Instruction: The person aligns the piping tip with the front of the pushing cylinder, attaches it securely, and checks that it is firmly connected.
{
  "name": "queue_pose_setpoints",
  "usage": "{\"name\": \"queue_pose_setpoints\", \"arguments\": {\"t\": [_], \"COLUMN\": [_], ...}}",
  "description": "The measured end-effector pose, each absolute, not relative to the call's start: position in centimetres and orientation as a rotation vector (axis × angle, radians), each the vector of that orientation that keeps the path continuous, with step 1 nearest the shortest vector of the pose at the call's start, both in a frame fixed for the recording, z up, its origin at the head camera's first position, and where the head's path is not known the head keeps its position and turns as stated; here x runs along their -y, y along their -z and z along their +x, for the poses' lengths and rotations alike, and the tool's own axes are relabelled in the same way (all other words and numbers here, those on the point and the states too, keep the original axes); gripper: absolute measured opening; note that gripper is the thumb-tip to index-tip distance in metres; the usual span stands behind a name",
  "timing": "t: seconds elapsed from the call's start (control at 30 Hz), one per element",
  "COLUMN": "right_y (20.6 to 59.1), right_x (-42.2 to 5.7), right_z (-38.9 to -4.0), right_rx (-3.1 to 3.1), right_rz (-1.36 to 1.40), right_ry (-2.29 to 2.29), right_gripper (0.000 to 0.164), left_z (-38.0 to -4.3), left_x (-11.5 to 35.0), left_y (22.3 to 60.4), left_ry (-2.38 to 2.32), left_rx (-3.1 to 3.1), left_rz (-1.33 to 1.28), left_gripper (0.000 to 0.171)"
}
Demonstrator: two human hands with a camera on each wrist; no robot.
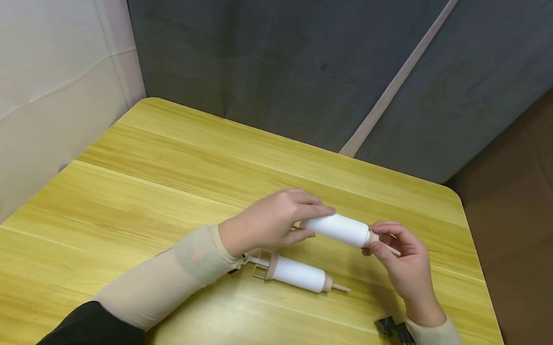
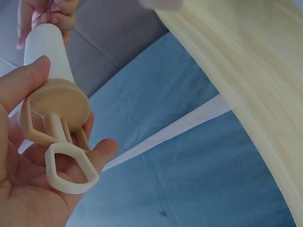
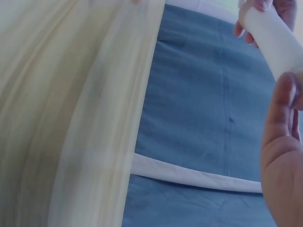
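A white-barrelled syringe point(image 1: 341, 229) with tan ends is held above the table between both hands, tilted slightly down to the right. The left hand point(image 1: 273, 220) grips its rear end. Seen from the left wrist, thumb and fingers lie around the barrel and the tan flange point(image 2: 64, 100), with the white plunger ring point(image 2: 73, 188) sticking out toward the camera. At the front, the right hand point(image 1: 409, 260) pinches the tan nozzle cap point(image 1: 373, 238), and the thin tip point(image 1: 394, 251) shows past the thumb. A second, similar syringe point(image 1: 301, 274) lies on the table below, its nozzle pointing right.
The wood-grain table point(image 1: 127, 205) has rounded far corners. A dark grey-blue curtain point(image 1: 264, 55) with a pale strip point(image 1: 396, 85) stands behind it, a pale cloth point(image 1: 41, 63) on the left and a brown panel point(image 1: 536, 199) on the right.
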State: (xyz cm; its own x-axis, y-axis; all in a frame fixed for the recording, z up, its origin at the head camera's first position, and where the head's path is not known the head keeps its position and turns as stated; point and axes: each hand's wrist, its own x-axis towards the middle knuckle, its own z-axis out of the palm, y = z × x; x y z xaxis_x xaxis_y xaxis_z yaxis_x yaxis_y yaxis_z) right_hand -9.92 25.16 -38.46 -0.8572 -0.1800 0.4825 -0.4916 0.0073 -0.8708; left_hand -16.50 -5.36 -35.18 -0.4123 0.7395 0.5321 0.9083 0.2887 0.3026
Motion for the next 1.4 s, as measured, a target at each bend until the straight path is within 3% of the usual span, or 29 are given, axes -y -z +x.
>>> {"name": "queue_pose_setpoints", "arguments": {"t": [0.13, 0.3, 0.7, 0.83, 1.03, 1.4], "right_y": [38.4, 38.5, 37.8, 37.9, 38.5, 39.1], "right_x": [-25.2, -25.3, -25.0, -25.0, -25.1, -25.3], "right_z": [-9.9, -9.9, -9.8, -9.7, -10.2, -10.7], "right_rx": [2.119, 2.117, 2.151, 2.135, 2.001, 1.905], "right_rz": [0.702, 0.703, 0.622, 0.614, 0.816, 1.035], "right_ry": [-1.816, -1.774, -1.861, -1.861, -1.814, -1.838], "right_gripper": [0.034, 0.035, 0.014, 0.014, 0.033, 0.034], "left_z": [-16.6, -16.7, -16.6, -16.6, -16.7, -16.9], "left_x": [5.6, 5.7, 5.6, 5.7, 5.9, 5.9], "left_y": [35.0, 34.9, 34.8, 34.8, 34.6, 34.4], "left_ry": [0.836, 0.822, 0.8, 0.794, 0.799, 0.801], "left_rx": [2.297, 2.303, 2.231, 2.221, 2.279, 2.345], "left_rz": [-1.494, -1.5, -1.526, -1.537, -1.531, -1.533], "left_gripper": [0.054, 0.054, 0.053, 0.052, 0.053, 0.051]}}
